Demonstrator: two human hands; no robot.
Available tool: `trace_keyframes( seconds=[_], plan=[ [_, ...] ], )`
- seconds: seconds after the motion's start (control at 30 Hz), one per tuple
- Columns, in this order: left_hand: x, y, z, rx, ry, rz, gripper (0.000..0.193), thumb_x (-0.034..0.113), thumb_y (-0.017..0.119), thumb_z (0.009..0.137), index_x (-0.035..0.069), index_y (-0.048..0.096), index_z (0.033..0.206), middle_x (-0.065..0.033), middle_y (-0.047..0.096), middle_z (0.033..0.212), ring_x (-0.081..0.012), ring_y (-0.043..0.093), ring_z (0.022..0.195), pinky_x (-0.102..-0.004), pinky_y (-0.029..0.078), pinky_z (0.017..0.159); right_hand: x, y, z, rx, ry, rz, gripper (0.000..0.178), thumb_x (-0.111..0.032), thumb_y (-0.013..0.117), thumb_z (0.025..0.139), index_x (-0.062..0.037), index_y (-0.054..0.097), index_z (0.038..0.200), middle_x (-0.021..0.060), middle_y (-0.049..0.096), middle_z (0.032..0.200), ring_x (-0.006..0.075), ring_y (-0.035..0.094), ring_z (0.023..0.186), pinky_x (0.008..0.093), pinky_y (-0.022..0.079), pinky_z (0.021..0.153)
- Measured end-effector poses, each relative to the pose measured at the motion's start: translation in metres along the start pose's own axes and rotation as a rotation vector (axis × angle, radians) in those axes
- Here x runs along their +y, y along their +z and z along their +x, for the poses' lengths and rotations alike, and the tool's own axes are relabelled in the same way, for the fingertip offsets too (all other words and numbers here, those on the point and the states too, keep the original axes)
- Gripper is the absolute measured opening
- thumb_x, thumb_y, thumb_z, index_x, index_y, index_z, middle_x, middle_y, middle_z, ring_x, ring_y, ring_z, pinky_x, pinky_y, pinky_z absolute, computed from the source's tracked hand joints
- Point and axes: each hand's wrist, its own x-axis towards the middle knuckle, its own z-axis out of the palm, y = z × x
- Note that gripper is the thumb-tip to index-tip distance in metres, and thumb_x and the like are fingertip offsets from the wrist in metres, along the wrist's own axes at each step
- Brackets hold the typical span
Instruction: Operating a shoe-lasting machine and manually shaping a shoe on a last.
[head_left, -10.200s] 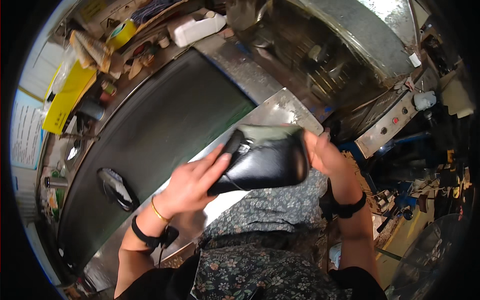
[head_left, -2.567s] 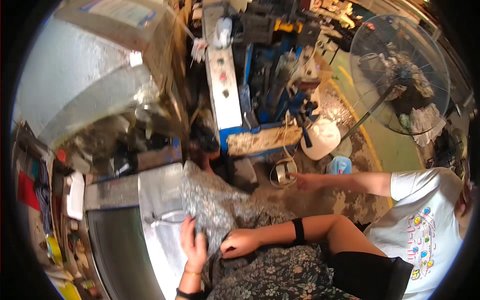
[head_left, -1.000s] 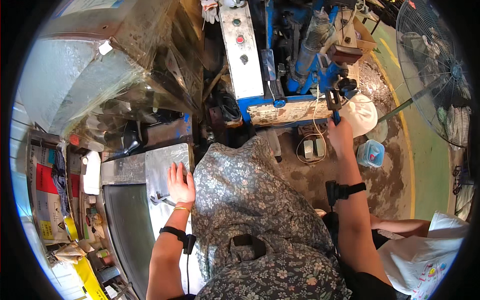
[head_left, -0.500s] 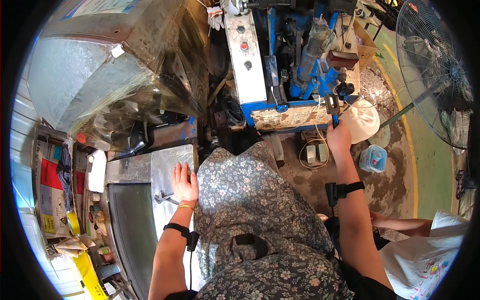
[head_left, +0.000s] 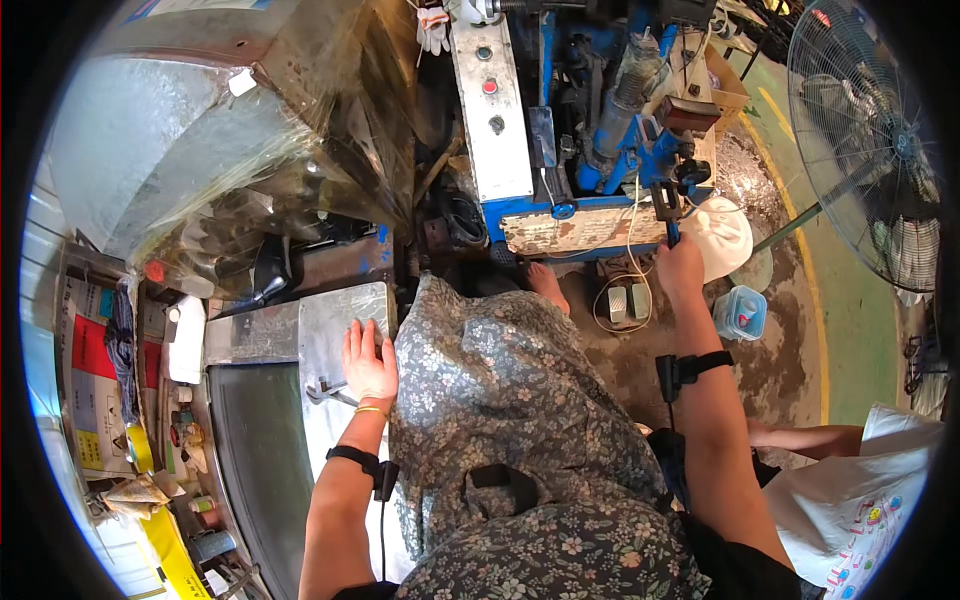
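Observation:
My left hand point(head_left: 368, 365) lies flat on a bare metal tabletop point(head_left: 340, 305), fingers stretched out and holding nothing. A wrench point(head_left: 335, 393) rests on the metal just beside my wrist, partly hidden by it. On the far right, my right hand point(head_left: 682, 268) is wrapped round the dark end of a lever handle point(head_left: 669, 205) on a blue machine point(head_left: 612, 150). The handle's slotted dark metal part runs up from my fist towards a black knob point(head_left: 691, 174). What lies inside my fist is hidden.
A white control panel point(head_left: 492, 130) with buttons stands left of the machine. Right of it are a cream plastic container point(head_left: 722, 240), a light-blue tub point(head_left: 740, 313) and a large fan point(head_left: 870, 150). A cable loops on the floor. Another person's forearm point(head_left: 805, 440) shows at lower right.
My floral apron has shifted and a bare foot now shows beyond its edge. The view has moved slightly. Both hands keep their places on the tabletop and the lever handle.

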Motion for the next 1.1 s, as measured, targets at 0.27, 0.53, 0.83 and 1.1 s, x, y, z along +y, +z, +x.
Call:
trace_keyframes(
  seconds=[0.27, 0.53, 0.83, 1.1],
  plan=[
    [0.0, -0.001, -0.001, 0.008, -0.002, -0.026, 0.047, 0.03, 0.057, 0.088, 0.01, 0.055, 0.131, -0.0194, 0.047, 0.141, -0.04, 0.041, 0.132, -0.0478, 0.032, 0.109, -0.001, 0.0, -0.003, 0.031, -0.022, -0.051, 0.031, -0.025, 0.059, 0.087, 0.0021, 0.061, 0.102, 0.0243, 0.067, 0.092, 0.0424, 0.064, 0.089, 0.0502, 0.049, 0.079],
    [-0.003, 0.001, -0.002, 0.017, -0.015, -0.015, 0.047, 0.03, 0.058, 0.088, 0.01, 0.056, 0.131, -0.0181, 0.048, 0.141, -0.0391, 0.041, 0.132, -0.0474, 0.032, 0.109, 0.0, 0.002, -0.001, 0.041, 0.0, -0.012, 0.031, -0.022, 0.06, 0.085, 0.0028, 0.063, 0.103, 0.0254, 0.067, 0.091, 0.0427, 0.064, 0.089, 0.0497, 0.049, 0.079],
    [-0.001, 0.0, -0.001, 0.014, -0.019, -0.055, 0.049, 0.03, 0.058, 0.086, 0.009, 0.056, 0.131, -0.0203, 0.047, 0.141, -0.0412, 0.041, 0.131, -0.0504, 0.032, 0.108, 0.001, 0.002, 0.001, 0.045, -0.008, -0.043, 0.03, -0.024, 0.061, 0.083, 0.003, 0.063, 0.097, 0.0267, 0.066, 0.09, 0.0455, 0.063, 0.088, 0.0524, 0.049, 0.08],
    [-0.004, 0.002, -0.005, 0.045, -0.007, -0.063, 0.046, 0.029, 0.056, 0.088, 0.009, 0.057, 0.13, -0.0193, 0.048, 0.14, -0.0403, 0.042, 0.131, -0.05, 0.034, 0.107, 0.009, 0.01, -0.001, 0.065, -0.07, -0.056, 0.031, -0.023, 0.061, 0.084, 0.0034, 0.061, 0.1, 0.0273, 0.066, 0.089, 0.0455, 0.063, 0.085, 0.0518, 0.05, 0.078]
  ],
)
